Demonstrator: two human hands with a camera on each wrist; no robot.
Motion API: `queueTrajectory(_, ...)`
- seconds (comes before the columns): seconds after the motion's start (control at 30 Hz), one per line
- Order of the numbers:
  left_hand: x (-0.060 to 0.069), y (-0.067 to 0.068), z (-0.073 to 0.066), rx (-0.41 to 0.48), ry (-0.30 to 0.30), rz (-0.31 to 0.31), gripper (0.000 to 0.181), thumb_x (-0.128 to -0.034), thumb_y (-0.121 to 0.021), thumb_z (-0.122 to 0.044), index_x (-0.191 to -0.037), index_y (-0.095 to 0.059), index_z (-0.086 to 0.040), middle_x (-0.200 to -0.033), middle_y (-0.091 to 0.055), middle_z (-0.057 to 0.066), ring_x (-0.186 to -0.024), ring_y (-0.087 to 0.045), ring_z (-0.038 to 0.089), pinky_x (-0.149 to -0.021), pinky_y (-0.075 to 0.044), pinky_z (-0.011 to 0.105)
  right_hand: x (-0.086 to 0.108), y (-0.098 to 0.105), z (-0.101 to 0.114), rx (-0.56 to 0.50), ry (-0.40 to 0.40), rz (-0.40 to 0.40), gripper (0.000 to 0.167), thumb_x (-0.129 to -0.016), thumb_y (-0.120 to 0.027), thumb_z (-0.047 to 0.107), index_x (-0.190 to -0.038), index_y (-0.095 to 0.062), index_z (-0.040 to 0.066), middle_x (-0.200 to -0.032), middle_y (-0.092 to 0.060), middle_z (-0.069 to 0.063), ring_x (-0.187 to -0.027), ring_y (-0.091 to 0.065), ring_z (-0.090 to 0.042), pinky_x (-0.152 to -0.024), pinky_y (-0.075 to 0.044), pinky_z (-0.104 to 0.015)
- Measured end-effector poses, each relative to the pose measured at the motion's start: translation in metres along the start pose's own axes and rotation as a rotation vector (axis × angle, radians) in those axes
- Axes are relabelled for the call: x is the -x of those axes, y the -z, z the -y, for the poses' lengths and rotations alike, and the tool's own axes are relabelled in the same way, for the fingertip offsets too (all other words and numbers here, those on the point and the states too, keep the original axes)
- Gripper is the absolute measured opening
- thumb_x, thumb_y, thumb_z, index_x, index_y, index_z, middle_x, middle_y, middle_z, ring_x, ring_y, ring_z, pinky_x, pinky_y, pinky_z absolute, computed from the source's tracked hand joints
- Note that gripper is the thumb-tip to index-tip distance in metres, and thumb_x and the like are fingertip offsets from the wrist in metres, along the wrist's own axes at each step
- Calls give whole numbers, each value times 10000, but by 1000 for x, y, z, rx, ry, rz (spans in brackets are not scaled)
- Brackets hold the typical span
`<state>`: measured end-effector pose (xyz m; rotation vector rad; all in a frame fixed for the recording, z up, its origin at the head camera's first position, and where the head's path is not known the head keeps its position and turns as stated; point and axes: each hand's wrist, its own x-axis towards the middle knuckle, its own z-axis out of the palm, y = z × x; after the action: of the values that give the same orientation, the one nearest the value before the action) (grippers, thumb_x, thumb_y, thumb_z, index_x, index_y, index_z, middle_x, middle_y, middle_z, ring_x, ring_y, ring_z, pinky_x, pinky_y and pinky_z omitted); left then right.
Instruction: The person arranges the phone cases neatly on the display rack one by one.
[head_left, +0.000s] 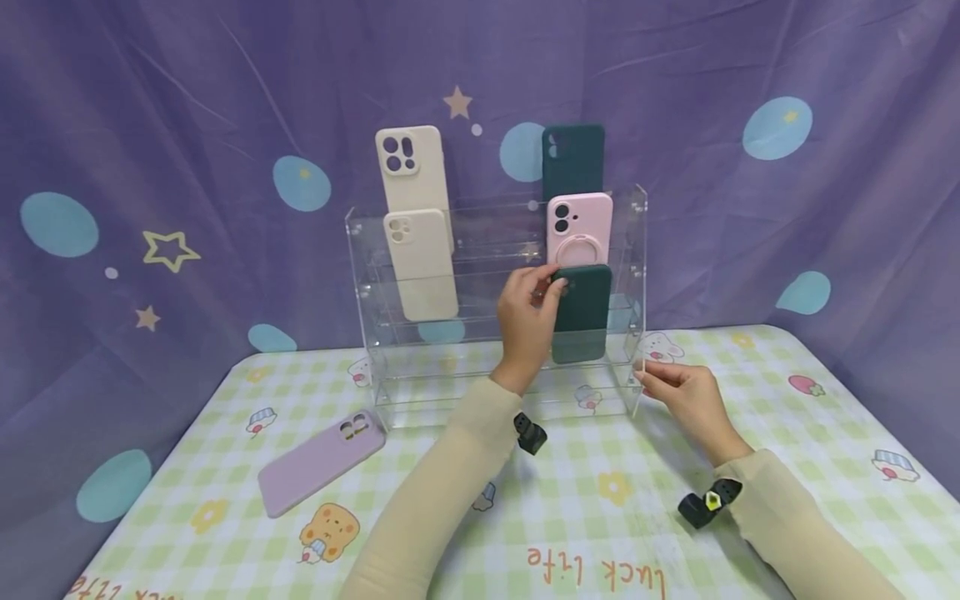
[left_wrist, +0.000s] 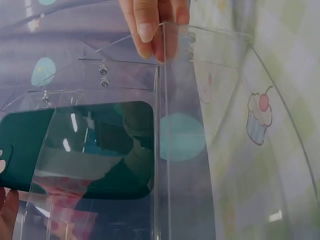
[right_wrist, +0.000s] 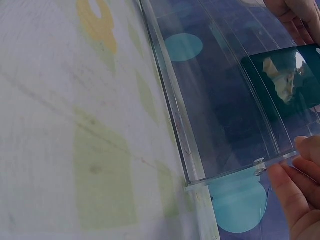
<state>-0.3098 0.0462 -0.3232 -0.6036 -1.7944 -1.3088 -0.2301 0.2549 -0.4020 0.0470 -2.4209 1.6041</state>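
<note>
My left hand (head_left: 528, 321) pinches the upper left corner of a dark green phone case (head_left: 583, 308), which stands upright in a lower tier of the clear acrylic display rack (head_left: 495, 375). In the left wrist view the case (left_wrist: 100, 150) lies partly behind a clear front strip, with my left fingertips (left_wrist: 7, 215) at its edge. My right hand (head_left: 693, 404) grips the rack's right side panel between thumb and fingers. The right wrist view shows that hand (right_wrist: 300, 185) at the panel edge, near a small clear screw fitting (right_wrist: 260, 166).
Behind the green case stand a pink case (head_left: 585, 218) with a ring and another dark green case (head_left: 573, 162). Two cream cases, one taller (head_left: 412, 179) and one lower (head_left: 423, 267), stand at the rack's left. A lilac case (head_left: 318, 467) lies on the checked tablecloth (head_left: 555, 533).
</note>
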Motion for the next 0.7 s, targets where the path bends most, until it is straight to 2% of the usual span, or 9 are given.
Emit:
queueTrajectory(0.17, -2, 0, -2, -31, 34, -21, 164, -861, -698, -118, -994, -724, -26, -902, -630, 85, -786, -615, 146, -660, -509, 142, 0, 0, 0, 4, -9, 2, 405, -904, -653, 235, -1177, -622, -63, -1139, -623, -237, -804, -672, -51, -702, -525, -158)
queueTrajectory(0.47, -3, 1, -7, -61, 28, -22, 152, -878, -674, -97, -995, -726, -15, -918, -650, 90, -775, -637, 148, -657, -505, 132, 0, 0, 2, 10, 0, 0, 398, -902, -656, 238, -1171, -631, -54, -1136, -629, -231, -783, -656, -6, -699, -525, -159)
queueTrajectory(0.7, -3, 0, -8, -74, 45, -37, 153, -869, -685, -113, -984, -734, -25, -912, -653, 82, -755, -635, 144, -643, -501, 133, 1, 1, 2, 11, -4, 1, 407, -900, -658, 252, -1176, -632, -46, -1141, -630, -226, -798, -666, -32, -693, -528, -163)
